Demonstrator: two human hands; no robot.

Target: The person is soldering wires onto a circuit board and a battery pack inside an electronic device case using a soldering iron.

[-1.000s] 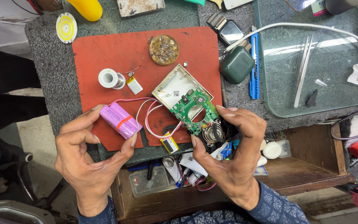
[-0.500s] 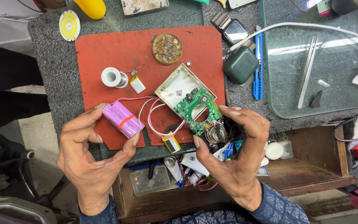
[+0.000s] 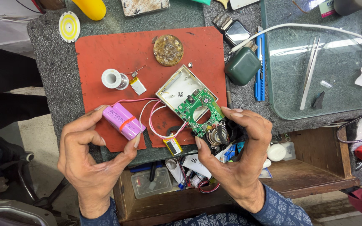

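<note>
The battery pack [image 3: 122, 121] is pale purple with one orange band, and thin pink and white wires [image 3: 153, 121] loop from it. The circuit board [image 3: 197, 109] is bright green, set in a cream-white case [image 3: 177, 83]. Under them lies a rust-red mat [image 3: 105, 54] on a speckled dark grey desk [image 3: 51, 75]. A small flat cell [image 3: 173, 146] is silver with a yellow end. The round disc [image 3: 69, 26] is white ringed with yellow, the pouch [image 3: 242, 66] dark green, the knife [image 3: 259, 67] blue. The sleeve [image 3: 288, 211] is blue with a fine pale pattern.
</note>
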